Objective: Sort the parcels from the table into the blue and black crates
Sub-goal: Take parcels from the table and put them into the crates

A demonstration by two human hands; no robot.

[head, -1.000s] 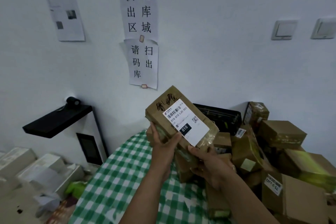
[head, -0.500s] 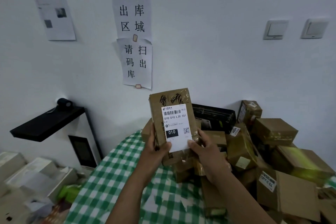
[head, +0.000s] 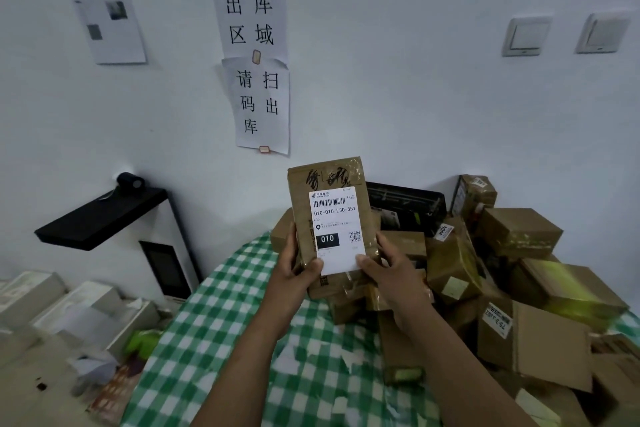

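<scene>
I hold a flat brown cardboard parcel (head: pixel 330 184) upright in front of me, above the table with the green-and-white checked cloth (head: pixel 221 322). Its white shipping label faces me and reads 010-010 L30-551, with a black 010 block. My left hand (head: pixel 294 274) grips its lower left edge, thumb on the label's bottom corner. My right hand (head: pixel 391 274) grips its lower right edge, thumb on the label too. A black crate (head: pixel 408 208) stands behind the parcel against the wall. No blue crate is in view.
A heap of several brown parcels (head: pixel 519 232) covers the right side of the table. A black shelf with a screen device (head: pixel 104 215) stands at the left by the wall. White boxes (head: pixel 52 305) lie low at the left. Paper notices (head: pixel 252 0) hang on the wall.
The parcel turned from tilted to upright, with its label square to me, and both hands shifted to its lower edges. The view has drifted slightly.
</scene>
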